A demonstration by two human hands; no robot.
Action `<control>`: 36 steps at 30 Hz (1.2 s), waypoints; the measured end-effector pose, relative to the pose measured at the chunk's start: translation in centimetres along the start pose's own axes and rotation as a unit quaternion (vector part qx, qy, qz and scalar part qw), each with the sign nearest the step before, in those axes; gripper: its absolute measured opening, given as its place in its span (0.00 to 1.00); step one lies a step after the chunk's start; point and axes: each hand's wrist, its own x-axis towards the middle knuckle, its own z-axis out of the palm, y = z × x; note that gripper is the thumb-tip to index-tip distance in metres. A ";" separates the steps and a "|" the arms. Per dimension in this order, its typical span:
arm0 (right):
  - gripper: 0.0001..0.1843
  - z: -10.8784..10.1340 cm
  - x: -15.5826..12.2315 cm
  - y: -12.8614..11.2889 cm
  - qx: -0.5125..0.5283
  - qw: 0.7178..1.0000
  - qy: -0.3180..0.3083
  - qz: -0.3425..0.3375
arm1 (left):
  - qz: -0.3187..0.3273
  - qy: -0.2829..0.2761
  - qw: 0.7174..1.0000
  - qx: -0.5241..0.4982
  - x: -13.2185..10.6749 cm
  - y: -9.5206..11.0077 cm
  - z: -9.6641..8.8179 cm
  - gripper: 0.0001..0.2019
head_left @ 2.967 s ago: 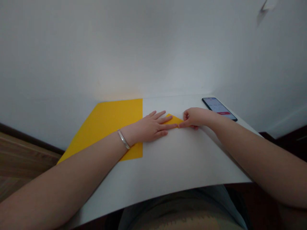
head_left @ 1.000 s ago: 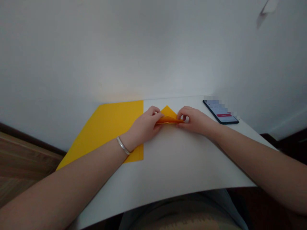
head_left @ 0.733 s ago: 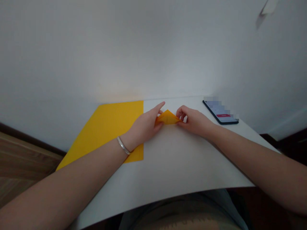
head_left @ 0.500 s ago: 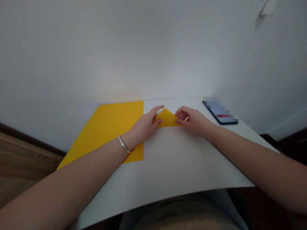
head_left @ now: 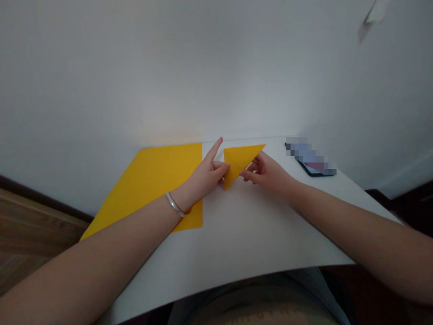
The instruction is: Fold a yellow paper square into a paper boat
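Note:
A small yellow folded paper triangle is held just above the white table, one corner pointing up to the right and another down. My left hand pinches its left edge between the thumb and lower fingers, with the index finger stretched out toward the wall. On the other side, my right hand is at the slanted right edge, its fingers curled and partly behind the paper. The thumb of that hand lies close to the lower slanted edge; whether it grips the paper I cannot tell.
A large yellow sheet lies flat on the left of the white table, partly under my left forearm. A phone rests at the back right. The wall rises behind the table, and wooden furniture stands at the left.
The folded paper has turned, so its point that faced the wall now faces elsewhere and a straight edge is at the top. My left index finger has stretched farther out.

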 end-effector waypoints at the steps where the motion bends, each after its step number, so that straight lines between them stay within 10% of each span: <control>1: 0.24 0.1 0.0 -0.1 0.008 1.000 -0.007 -0.006 | 0.006 0.000 1.000 -0.008 0.1 0.0 0.1 0.41; 16: 0.32 0.3 -0.5 -1.2 -0.051 0.998 0.026 -0.032 | 0.052 -0.110 0.992 -0.033 -0.1 0.0 0.4 0.37; 36: 0.29 0.0 -0.8 -1.0 -0.137 0.980 0.061 -0.127 | 0.043 -0.070 0.994 -0.067 0.0 -0.3 0.6 0.37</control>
